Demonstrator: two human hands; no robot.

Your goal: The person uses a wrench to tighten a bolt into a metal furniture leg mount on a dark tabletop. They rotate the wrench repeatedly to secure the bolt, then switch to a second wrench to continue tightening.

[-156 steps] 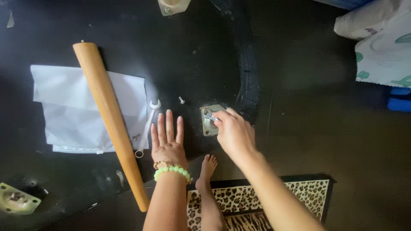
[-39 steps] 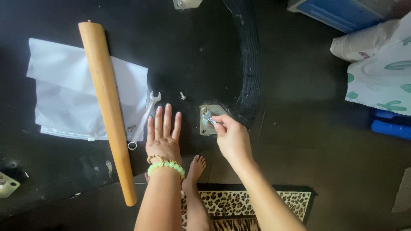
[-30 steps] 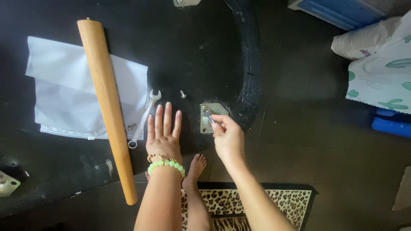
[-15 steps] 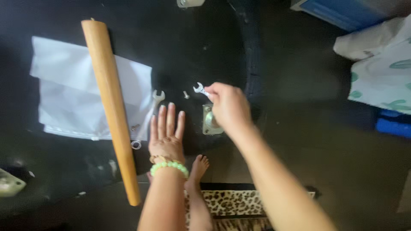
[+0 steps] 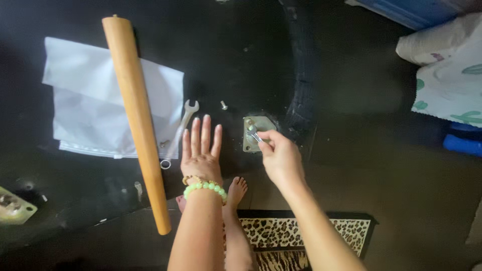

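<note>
Pinching a small wrench over the metal plate on the black board, right hand tightens a bolt; left hand lies flat, fingers spread. Wooden leg remains unattached.

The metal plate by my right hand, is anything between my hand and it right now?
Nothing visible does. The right hand holds a small wrench whose tip already rests on the metal plate. The left hand lies flat on the dark surface beside the plate, apart from it.
</note>
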